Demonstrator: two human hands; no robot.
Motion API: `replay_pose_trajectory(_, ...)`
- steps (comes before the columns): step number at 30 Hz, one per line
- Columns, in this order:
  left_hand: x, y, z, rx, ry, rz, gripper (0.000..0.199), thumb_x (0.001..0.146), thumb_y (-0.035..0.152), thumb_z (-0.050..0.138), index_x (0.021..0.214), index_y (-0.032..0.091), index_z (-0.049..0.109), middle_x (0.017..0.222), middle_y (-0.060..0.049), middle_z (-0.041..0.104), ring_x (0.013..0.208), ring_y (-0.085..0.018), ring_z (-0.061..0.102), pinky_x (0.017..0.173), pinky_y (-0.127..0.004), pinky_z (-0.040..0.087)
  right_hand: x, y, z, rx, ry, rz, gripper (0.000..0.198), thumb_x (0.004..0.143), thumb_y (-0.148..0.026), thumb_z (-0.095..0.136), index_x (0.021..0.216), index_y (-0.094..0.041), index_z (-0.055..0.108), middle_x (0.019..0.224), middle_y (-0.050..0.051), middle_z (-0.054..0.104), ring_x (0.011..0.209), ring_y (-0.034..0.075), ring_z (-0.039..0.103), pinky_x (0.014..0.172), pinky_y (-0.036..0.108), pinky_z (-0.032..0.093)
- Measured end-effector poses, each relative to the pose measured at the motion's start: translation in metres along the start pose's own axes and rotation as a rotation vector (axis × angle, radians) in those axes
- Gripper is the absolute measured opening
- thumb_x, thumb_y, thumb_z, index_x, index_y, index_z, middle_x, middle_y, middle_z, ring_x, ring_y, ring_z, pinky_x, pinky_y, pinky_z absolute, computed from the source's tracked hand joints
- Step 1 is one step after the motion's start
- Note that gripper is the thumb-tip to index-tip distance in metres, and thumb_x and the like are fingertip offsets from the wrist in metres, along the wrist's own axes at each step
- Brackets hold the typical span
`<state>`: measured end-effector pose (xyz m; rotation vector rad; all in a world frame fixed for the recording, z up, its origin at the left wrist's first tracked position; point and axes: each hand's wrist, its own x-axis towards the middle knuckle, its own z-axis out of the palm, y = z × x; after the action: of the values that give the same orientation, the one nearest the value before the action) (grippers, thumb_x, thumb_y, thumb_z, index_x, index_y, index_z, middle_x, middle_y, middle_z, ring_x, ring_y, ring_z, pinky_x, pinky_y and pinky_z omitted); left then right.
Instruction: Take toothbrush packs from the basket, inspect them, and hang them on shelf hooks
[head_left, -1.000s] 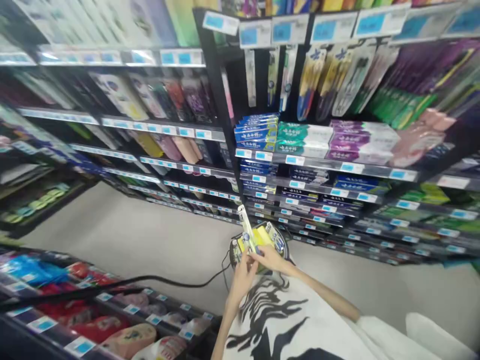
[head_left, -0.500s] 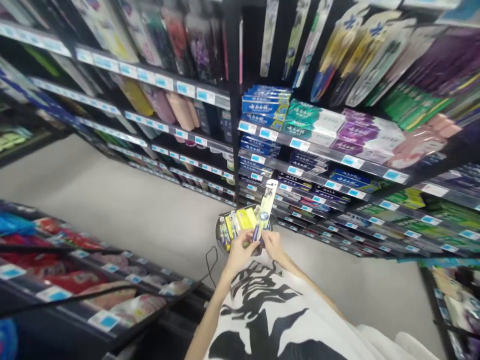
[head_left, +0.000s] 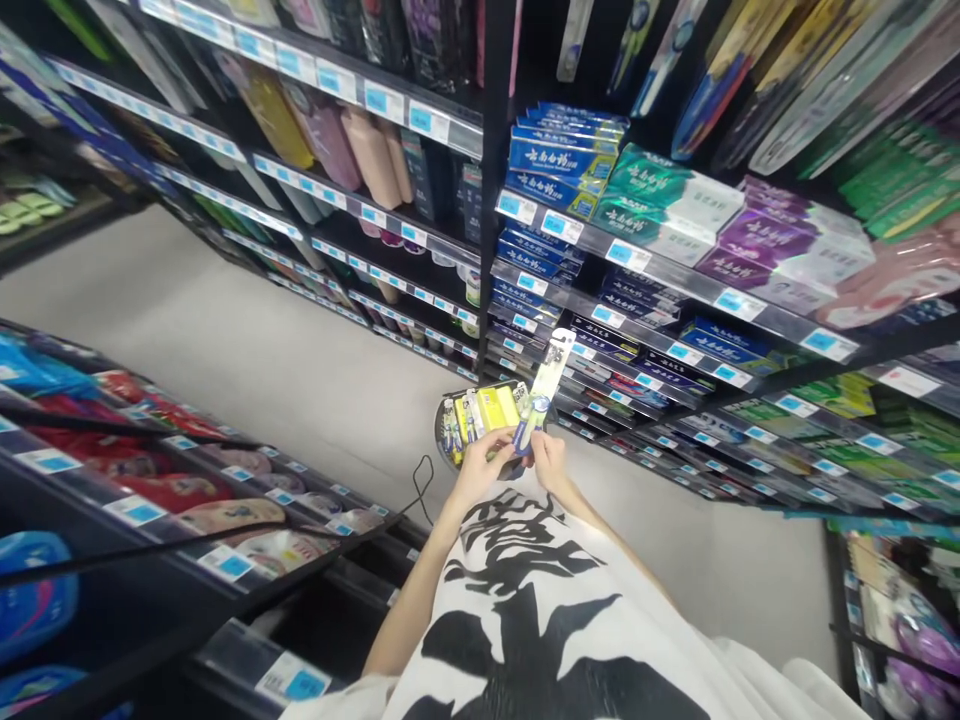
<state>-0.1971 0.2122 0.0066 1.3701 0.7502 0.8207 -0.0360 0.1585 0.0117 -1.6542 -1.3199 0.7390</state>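
Observation:
A packaged toothbrush (head_left: 541, 390) with a clear front and a hang hole at its top stands tilted up between my two hands. My left hand (head_left: 482, 466) grips its lower end with thumb and fingers. On the other side, my right hand (head_left: 549, 461) is closed at the package's lower right edge. Just beyond my hands is a dark basket (head_left: 438, 432), partly covered by them. Inside it lie several packaged toothbrushes (head_left: 452, 428) and yellow packs (head_left: 496, 408).
Ahead stand shelves with blue toothpaste boxes (head_left: 559, 160), green boxes (head_left: 660, 200) and purple boxes (head_left: 780, 245). Toothbrushes hang above them (head_left: 720, 80). Bottles (head_left: 371, 155) fill shelves at left. A low rack with red packs (head_left: 176, 495) stands near left. Grey floor (head_left: 300, 370) lies between.
The view has shifted, so the shelves appear nearer and higher. Both hands still hold the packaged toothbrush, which leans slightly more to the right.

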Motion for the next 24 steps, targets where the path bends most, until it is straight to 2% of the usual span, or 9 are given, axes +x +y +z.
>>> replay_pose_trajectory(4, -0.0005, 0.0038, 0.0010, 0.023, -0.004, -0.027, 0.037, 0.093, 0.036, 0.061, 0.124, 0.017, 0.066, 0.102, -0.008, 0.070, 0.094, -0.020, 0.066, 0.092, -0.032, 0.053, -0.0005, 0.0021, 0.0010, 0.030, 0.000, 0.040, 0.059, 0.102, -0.058, 0.030, 0.064, -0.019, 0.055, 0.050, 0.001, 0.061, 0.045, 0.013, 0.056, 0.053, 0.026, 0.046)
replay_pose_trajectory(17, 0.0002, 0.0082, 0.0006, 0.050, -0.011, -0.012, 0.035, 0.094, 0.036, 0.060, 0.123, 0.018, 0.066, 0.101, -0.006, 0.071, 0.090, -0.018, 0.067, 0.087, -0.030, 0.053, -0.0012, 0.0020, 0.0015, 0.042, 0.005, 0.037, 0.057, 0.103, -0.052, 0.033, 0.062, -0.019, 0.054, 0.050, 0.001, 0.060, 0.046, 0.012, 0.055, 0.056, 0.025, 0.045)
replay_pose_trajectory(24, 0.0010, 0.0071, 0.0009, 0.054, 0.025, 0.024, 0.033, 0.094, 0.033, 0.059, 0.123, 0.018, 0.063, 0.108, -0.009, 0.069, 0.097, -0.020, 0.066, 0.089, -0.031, 0.053, -0.0007, 0.0046, 0.0043, 0.035, -0.020, 0.042, 0.058, 0.103, -0.053, 0.032, 0.061, -0.020, 0.053, 0.051, 0.001, 0.060, 0.047, 0.013, 0.056, 0.057, 0.027, 0.046)
